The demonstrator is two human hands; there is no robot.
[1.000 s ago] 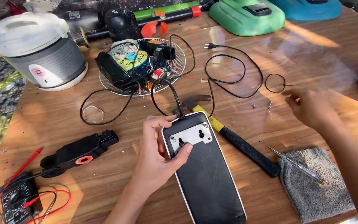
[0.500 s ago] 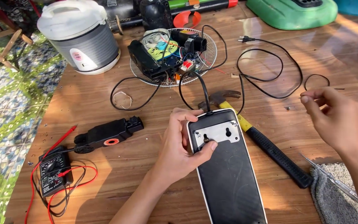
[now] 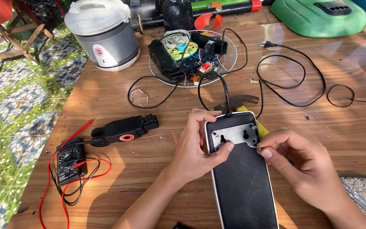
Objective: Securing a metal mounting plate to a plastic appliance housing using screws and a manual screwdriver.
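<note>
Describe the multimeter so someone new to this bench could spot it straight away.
Start at the white rice cooker at the far left of the wooden table, then come down toward the near left edge. The multimeter lies there, just below a black part with an orange ring. It alone is a small black box with a dial, ringed by red leads.

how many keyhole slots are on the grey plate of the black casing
2. One keyhole slot sits at the left of the grey plate, just above the left hand's thumb; the other keyhole slot sits right of the plate's centre. The right hand may hide more at the plate's edge.
</note>
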